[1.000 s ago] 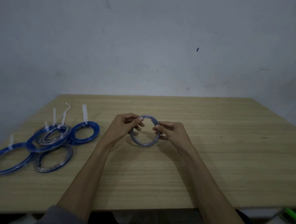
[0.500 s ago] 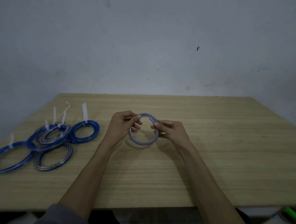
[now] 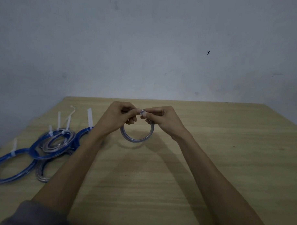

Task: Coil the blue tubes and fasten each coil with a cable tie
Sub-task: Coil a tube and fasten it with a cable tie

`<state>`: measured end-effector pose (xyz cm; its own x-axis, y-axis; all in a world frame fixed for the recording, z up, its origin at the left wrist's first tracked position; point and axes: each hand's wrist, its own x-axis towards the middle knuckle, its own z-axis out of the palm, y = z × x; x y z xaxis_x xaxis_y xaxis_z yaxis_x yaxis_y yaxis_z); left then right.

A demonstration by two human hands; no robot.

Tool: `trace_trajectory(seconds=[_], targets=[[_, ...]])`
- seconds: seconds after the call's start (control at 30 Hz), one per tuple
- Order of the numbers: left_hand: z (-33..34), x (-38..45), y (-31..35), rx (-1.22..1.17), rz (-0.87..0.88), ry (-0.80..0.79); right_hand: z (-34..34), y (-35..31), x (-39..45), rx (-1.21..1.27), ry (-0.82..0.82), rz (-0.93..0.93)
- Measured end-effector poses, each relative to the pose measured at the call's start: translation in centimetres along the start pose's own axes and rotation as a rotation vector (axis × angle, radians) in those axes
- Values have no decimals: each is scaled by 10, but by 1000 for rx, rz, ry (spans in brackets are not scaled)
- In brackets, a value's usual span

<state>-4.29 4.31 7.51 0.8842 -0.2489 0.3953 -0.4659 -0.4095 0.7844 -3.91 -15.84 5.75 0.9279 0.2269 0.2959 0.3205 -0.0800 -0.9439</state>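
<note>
A small coil of clear, bluish tube (image 3: 135,138) hangs upright above the wooden table (image 3: 227,157). My left hand (image 3: 118,117) and my right hand (image 3: 162,118) both pinch its top, fingertips nearly touching. At the table's left lie several finished coils: a large blue coil (image 3: 9,168) at the edge, a blue coil (image 3: 40,150) with a clear coil (image 3: 59,141) resting on it, another blue coil (image 3: 82,135) partly behind my left forearm, and a clear coil (image 3: 40,175) in front. White cable ties (image 3: 89,117) stick up from them.
A plain grey wall (image 3: 146,45) rises right behind the table's far edge. The table's near edge runs under my forearms.
Both hands slid up the coil from its sides and met at its top. The coil rose and moved farther from me, now hanging below the fingers.
</note>
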Motion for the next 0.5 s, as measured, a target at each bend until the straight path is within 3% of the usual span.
trace_trajectory(seconds=[0.17,0.27,0.37,0.5], targets=[[-23,-1,-13,-118,-68,155,38,-2,23,85,32,-48],[-45,-2,-24,-46,-97,74,62,0,38,50,32,-69],[-70,-2,-30,92,-101,-50,84,-2,56,-13,-72,-108],[-109,2,-34,301,-71,-26,112,-11,82,-60,-140,-168]])
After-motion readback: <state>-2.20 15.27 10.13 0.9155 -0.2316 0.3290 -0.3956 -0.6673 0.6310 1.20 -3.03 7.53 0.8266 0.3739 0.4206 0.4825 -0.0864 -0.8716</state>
